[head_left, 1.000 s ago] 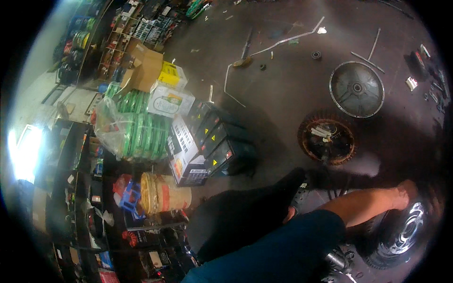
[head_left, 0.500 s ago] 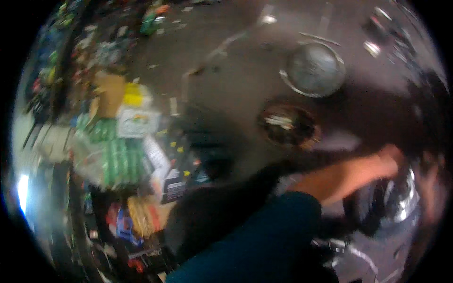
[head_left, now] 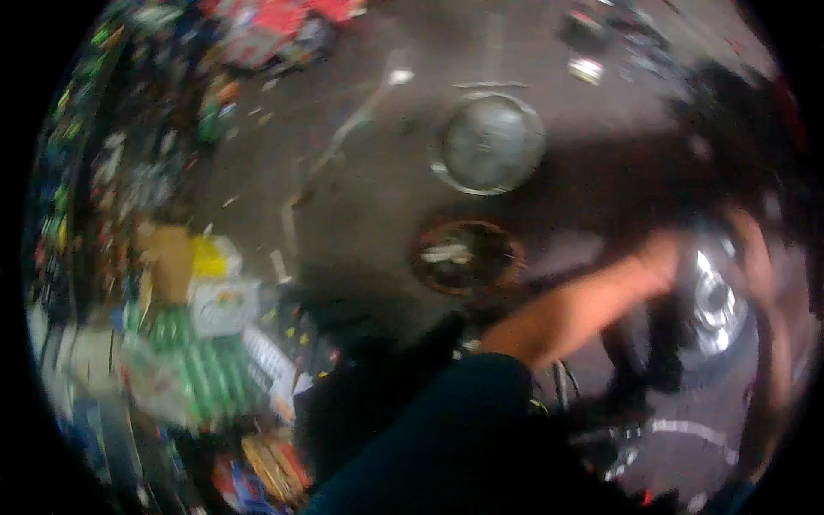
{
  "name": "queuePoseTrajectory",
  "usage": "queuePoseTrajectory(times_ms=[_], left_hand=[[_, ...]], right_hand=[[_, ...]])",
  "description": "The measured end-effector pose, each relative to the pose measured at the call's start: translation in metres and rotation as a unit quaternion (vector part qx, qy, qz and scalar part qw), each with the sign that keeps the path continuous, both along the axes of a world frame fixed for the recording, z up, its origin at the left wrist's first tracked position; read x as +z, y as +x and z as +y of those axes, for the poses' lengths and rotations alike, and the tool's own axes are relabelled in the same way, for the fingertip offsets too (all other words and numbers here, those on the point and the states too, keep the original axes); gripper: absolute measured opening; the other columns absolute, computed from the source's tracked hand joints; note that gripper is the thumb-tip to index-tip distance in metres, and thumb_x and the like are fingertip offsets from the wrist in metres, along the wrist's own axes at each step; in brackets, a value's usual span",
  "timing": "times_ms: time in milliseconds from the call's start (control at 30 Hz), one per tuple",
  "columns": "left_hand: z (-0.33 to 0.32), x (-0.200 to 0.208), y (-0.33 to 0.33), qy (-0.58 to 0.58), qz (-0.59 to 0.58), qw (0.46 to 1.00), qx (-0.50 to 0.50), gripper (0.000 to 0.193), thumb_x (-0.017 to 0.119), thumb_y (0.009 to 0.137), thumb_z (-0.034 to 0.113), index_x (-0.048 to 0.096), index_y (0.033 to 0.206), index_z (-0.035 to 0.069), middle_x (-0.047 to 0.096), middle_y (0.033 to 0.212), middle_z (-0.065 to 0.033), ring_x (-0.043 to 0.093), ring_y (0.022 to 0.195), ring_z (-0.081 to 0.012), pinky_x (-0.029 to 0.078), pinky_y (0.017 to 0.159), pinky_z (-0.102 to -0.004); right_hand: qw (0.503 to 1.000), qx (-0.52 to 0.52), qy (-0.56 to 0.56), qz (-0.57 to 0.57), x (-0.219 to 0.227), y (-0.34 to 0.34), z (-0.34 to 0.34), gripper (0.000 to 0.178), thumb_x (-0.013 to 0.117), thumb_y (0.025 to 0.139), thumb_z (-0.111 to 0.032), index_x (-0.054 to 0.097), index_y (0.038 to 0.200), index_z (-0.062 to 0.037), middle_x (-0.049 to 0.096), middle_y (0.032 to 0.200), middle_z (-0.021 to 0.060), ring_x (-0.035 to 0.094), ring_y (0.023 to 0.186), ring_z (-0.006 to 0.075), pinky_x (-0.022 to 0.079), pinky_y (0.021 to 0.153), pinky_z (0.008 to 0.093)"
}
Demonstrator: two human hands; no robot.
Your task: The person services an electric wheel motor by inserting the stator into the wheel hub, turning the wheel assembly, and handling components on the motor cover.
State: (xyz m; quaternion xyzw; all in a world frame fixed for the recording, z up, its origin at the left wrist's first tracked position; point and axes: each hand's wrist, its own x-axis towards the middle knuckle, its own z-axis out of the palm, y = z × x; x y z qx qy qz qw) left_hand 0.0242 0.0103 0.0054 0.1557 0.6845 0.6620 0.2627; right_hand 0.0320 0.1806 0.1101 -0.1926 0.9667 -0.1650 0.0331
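Observation:
A shiny, rounded metal object (head_left: pixel 715 300) is at the right, its kind lost in blur. My left hand (head_left: pixel 663 255) reaches to its left side, at the end of a bare forearm and dark teal sleeve. Along its right side my right hand (head_left: pixel 748 245) curves round the far edge. Both hands appear to grip the object between them, though motion smears the fingers. A dark rounded shape touches its lower left. Left of my forearm, a brown-rimmed round basket or pan (head_left: pixel 468 257) stands on the floor with pale pieces inside.
A round grey metal basin (head_left: pixel 491 144) sits farther off on the dark floor (head_left: pixel 360 197). At the left are green-striped packs (head_left: pixel 206 365), a cardboard box (head_left: pixel 167 257) and crowded goods. Red bundles (head_left: pixel 275 21) lie at the far left. A small light-coloured can-like item (head_left: pixel 585 70) stands far right.
The view has swung to the right, so floor things sit farther left. Both hands and the shiny metal object have shifted together, farther away from me.

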Motion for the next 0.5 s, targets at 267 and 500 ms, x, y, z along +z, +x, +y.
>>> queuePoseTrajectory(times_ms=[267,500], left_hand=[[-0.011,-0.035,-0.007,-0.242,0.401,0.884,-0.014,0.027,0.06,0.068,0.014,0.061,0.092,0.001,0.061,0.092,-0.0179,0.059,0.084,-0.0318,0.049,0.069,-0.0367],[-0.022,-0.001,-0.011,-0.106,0.428,0.897,-0.03,0.028,0.061,0.065,0.009,0.062,0.092,0.001,0.061,0.088,-0.0204,0.059,0.082,-0.0349,0.05,0.064,-0.039]], right_hand=[[0.809,-0.218,-0.474,-0.272,-0.083,-0.005,-0.02,0.058,0.062,0.079,-0.021,0.039,0.127,0.0012,0.052,0.114,0.0132,0.053,0.101,0.024,0.042,0.089,0.032],[0.818,-0.395,-0.381,0.173,-0.13,0.019,-0.057,0.038,0.051,0.086,-0.019,0.05,0.121,-0.0028,0.051,0.12,0.0183,0.053,0.106,0.0291,0.042,0.09,0.0331]])
